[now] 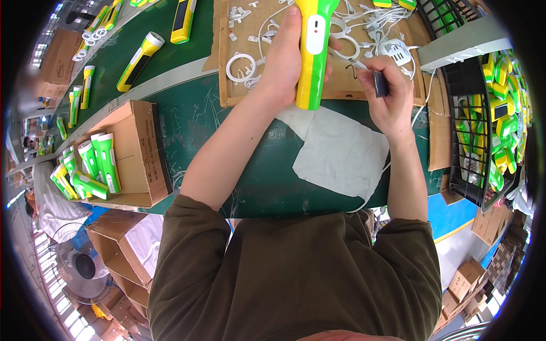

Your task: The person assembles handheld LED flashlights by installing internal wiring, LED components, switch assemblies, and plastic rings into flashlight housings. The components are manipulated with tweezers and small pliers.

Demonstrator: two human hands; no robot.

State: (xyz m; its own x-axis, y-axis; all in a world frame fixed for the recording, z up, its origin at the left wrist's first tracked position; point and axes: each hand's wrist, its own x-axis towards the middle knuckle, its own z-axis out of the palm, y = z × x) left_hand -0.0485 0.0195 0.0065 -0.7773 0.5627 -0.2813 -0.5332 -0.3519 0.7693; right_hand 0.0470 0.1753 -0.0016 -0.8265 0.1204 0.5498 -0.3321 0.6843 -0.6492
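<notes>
The yellow-and-green flashlight (310, 74) is located at the top of the view, ahead of us, held over the near rim of the wooden tray (224, 85) on the green counter (256, 170). We note its long axis: it runs nearly straight away from us, tail end nearest, front end cut off by the upper edge of the view. The white switch panel (315, 34) faces the camera. We grip the body with the left hand (284, 65), thumb along the left side and fingers wrapped behind; this hand is the nearer one. The right hand (393, 94) is positioned to the right of the flashlight and apart from it, so the flashlight presents its green side to that hand. Its thumb and fingers are closed on a small dark object (380, 83). A white connector (357, 63) shows at the fingertips; we cannot tell whether it is also pinched. A white cloth (341, 150) lies on the counter, nearer to us than the tail end.
</notes>
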